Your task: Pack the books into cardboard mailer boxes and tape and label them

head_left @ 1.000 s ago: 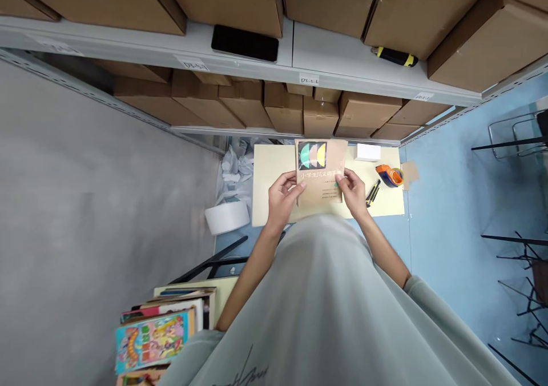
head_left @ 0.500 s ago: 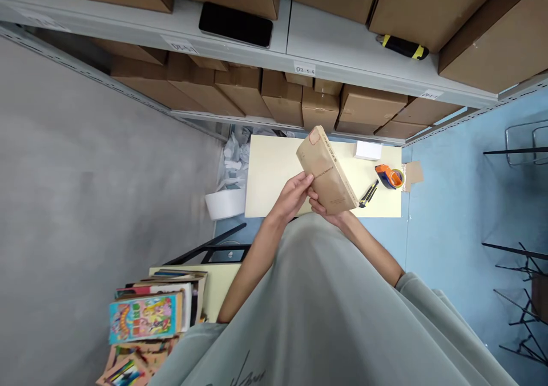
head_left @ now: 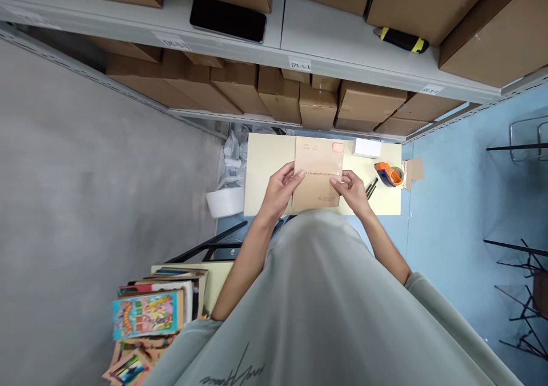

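I hold a tan paperback book (head_left: 317,172) with its plain back cover facing up, over a pale yellow table (head_left: 265,163). My left hand (head_left: 280,189) grips the book's left edge, thumb on top. My right hand (head_left: 353,189) grips its right edge the same way. Both hands are closed on the book, just in front of my grey shirt.
On the table lie a white box (head_left: 367,147), an orange tape dispenser (head_left: 389,174) and a utility knife (head_left: 370,188). A white roll (head_left: 226,201) and crumpled paper sit at the left. Colourful books (head_left: 148,312) are stacked lower left. Shelves above hold cardboard boxes, a black phone (head_left: 228,19) and a yellow-black tool (head_left: 400,38).
The book was turned over: front cover with coloured semicircles up a second ago, tilted on edge half a second ago, back cover up now. Both hands hold it again.
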A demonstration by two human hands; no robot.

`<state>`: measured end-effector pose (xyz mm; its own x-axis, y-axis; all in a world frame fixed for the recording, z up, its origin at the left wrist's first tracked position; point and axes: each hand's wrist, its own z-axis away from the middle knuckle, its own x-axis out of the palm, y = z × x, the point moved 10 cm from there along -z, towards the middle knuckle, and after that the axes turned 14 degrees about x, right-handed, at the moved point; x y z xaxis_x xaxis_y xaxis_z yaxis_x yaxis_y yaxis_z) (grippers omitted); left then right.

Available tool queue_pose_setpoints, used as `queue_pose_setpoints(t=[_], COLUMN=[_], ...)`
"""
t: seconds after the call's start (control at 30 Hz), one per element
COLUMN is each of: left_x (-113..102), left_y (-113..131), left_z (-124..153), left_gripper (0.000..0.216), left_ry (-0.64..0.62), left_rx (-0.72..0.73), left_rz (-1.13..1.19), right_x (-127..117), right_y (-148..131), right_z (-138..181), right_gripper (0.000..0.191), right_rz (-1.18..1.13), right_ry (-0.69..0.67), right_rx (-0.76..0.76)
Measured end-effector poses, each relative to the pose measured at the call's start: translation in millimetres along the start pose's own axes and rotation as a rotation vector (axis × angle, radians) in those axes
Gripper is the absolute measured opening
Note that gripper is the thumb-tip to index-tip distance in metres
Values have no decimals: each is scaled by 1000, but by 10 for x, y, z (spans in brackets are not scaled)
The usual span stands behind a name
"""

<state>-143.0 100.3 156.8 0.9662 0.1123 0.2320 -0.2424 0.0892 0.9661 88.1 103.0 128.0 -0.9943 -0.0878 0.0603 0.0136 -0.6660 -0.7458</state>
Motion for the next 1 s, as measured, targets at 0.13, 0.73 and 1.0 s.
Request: queue_pose_setpoints(t=[0.13,0.73,1.0], left_x=[-19,26,-23], left_y=[-25,18,75], left_z=[49,251,329], left_gripper=[71,62,57], left_ry=[-2,61,98], left_rx=[34,19,-15], left_rz=[-63,-162,-202], right_x=[25,130,208], right_y=[-21,-347,-330], right_z=[12,324,359], right_gripper=[70,57,60], right_rz=[132,279,212], right_ry=[148,331,279], right_rx=[-50,-187,-208])
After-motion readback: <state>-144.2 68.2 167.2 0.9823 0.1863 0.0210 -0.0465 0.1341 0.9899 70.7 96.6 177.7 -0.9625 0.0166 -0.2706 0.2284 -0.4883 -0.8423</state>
